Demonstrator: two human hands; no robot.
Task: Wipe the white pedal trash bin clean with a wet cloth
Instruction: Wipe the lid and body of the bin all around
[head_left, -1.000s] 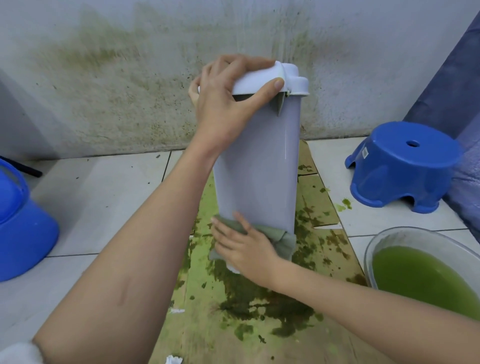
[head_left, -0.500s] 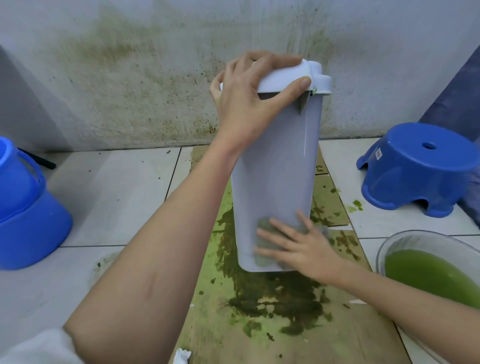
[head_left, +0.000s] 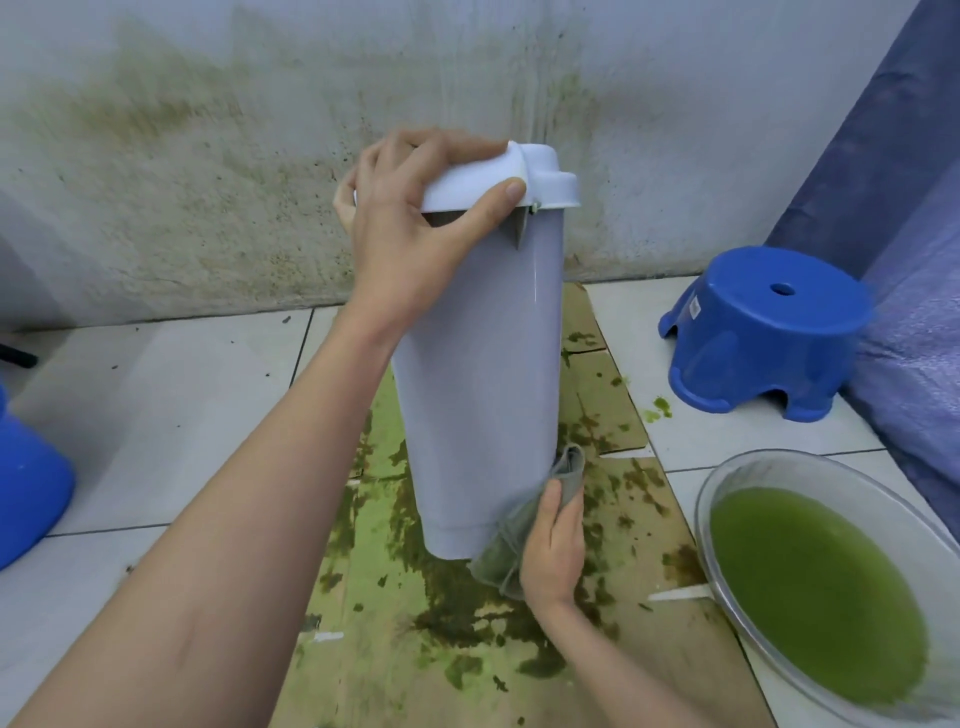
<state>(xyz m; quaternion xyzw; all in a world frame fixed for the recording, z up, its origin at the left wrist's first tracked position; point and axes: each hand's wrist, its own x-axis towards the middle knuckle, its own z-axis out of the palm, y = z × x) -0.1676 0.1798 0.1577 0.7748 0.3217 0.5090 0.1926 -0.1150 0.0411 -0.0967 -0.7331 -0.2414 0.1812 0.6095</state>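
Your bin (head_left: 480, 374) stands tilted on the stained cardboard (head_left: 613, 670), its near wall looking clean. Your left hand (head_left: 415, 234) is clamped over the bin's lid (head_left: 540, 179); your right hand (head_left: 553, 551) is closed on the wet cloth (head_left: 519, 535), pressed to the bin's lower right edge. You likely have the lid, far side and base left. The basin (head_left: 727, 483) of green water sits right of the bin.

right hand (head_left: 553, 545) and cloth (head_left: 519, 540) shifted from bin (head_left: 483, 374) front to lower right edge

Stained wall (head_left: 208, 156), white tiled floor (head_left: 171, 405), blue stool (head_left: 763, 332).
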